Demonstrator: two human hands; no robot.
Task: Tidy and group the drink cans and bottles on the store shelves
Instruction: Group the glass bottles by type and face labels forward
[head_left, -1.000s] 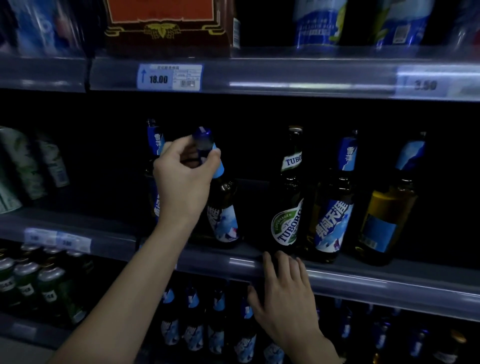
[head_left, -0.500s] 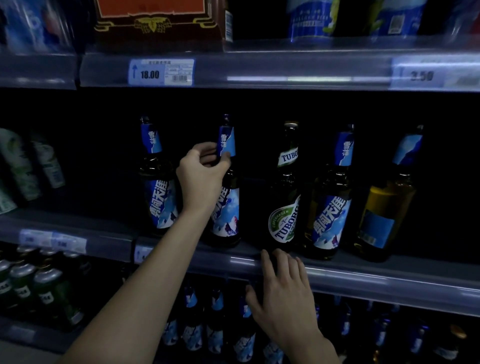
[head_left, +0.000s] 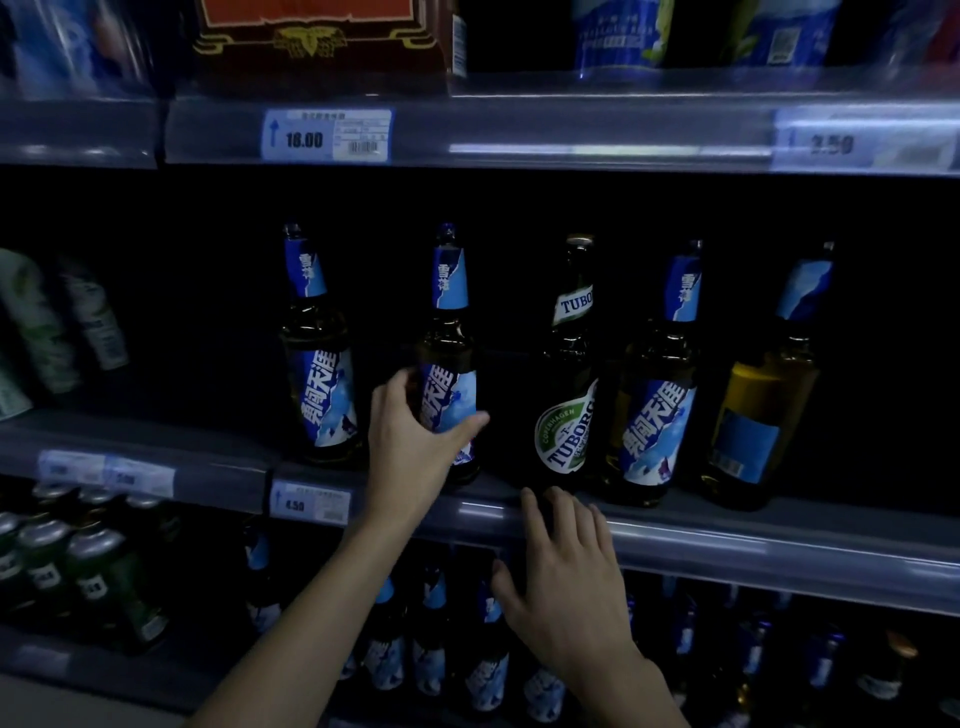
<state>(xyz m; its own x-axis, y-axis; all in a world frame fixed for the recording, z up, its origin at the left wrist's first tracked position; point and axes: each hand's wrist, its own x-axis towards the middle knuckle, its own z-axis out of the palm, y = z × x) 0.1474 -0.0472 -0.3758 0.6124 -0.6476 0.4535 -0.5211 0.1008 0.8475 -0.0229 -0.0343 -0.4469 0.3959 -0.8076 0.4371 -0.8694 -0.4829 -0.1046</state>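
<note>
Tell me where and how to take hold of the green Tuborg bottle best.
Grip the Tuborg bottle by its narrow neck, coming from the front. It stands upright at the shelf edge, the neck is free all round, while lower down the neighbouring blue-label bottle stands close beside its body. The right hand rests below.

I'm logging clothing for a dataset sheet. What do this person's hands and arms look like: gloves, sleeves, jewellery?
The left hand and right hand are bare: no gloves, rings or watch show. The left forearm and right forearm are bare to the frame edge, no sleeve in view. Dim light could hide details.
</note>
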